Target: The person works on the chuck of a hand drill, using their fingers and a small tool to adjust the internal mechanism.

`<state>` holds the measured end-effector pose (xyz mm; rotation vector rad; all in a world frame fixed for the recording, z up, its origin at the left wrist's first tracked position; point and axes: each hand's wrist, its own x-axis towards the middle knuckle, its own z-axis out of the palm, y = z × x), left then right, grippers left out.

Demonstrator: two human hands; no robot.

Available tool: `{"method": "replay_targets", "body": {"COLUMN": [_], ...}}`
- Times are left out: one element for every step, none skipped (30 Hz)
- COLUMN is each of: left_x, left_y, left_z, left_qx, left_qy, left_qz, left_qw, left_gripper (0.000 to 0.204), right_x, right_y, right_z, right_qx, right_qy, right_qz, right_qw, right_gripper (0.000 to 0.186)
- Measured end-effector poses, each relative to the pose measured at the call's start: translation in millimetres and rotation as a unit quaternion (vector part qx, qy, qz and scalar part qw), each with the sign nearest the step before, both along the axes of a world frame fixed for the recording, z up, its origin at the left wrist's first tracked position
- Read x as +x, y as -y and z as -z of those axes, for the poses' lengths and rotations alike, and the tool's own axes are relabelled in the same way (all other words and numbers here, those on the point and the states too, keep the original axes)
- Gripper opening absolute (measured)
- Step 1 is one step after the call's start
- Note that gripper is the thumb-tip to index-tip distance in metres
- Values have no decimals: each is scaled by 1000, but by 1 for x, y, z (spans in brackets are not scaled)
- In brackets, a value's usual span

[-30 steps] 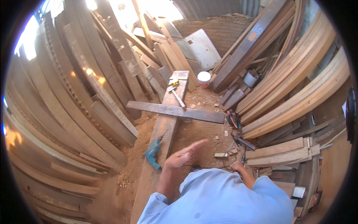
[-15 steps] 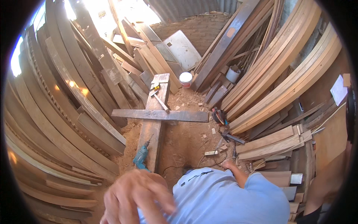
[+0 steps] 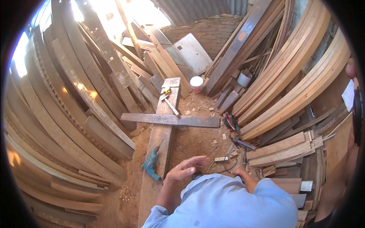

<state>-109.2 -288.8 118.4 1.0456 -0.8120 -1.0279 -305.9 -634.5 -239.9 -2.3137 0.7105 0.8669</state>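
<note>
My left hand is held out in front of my blue shirt, its fingers stretched and nothing in them. To its left, a teal power drill lies on a long thick plank. My right hand is low on the right with fingers curled, beside a dark cable and a slim dark tool. What it grips, if anything, I cannot make out. A dark board lies crosswise on the plank. Beyond it are a hammer and a yellow tape measure.
Tall boards lean along the left, and curved timbers on the right. A white bucket stands beyond the plank. A red-and-black power tool and wood offcuts lie on the floor. Another person's bare limb shows at the right edge.
My left hand has moved away from the camera, forward and right, uncovering the plank's near part. The view has shifted slightly. My right hand stays low on the right.
</note>
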Motion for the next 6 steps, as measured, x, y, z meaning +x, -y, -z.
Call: {"method": "replay_targets", "body": {"left_x": [-4,-7,-12,-14,-18,-23], "left_y": [-2,0,9,7,5,-3], "left_z": [21,41,64,85,105,127], "left_qx": [13,10,89,179,229,286], "left_qy": [-58,-58,-94,-124,-110,-97], "left_qz": [-16,-15,-41,-78,-77,-86], "left_qw": [998,998,991,973,964,950], "left_gripper": [73,73,74,74,78,82], "right_x": [5,3,-10,-6,-3,13], "right_y": [-2,4,19,16,15,0], "right_z": [0,10,29,35,40,30], "right_qx": [5,2,10,6,1,-19], "right_qy": [-10,-10,19,30,41,31], "right_qz": [-6,-6,-49,-78,-106,-119], "right_qw": [1000,1000,999,996,993,992], "right_gripper": [38,38,39,39,39,40]}}
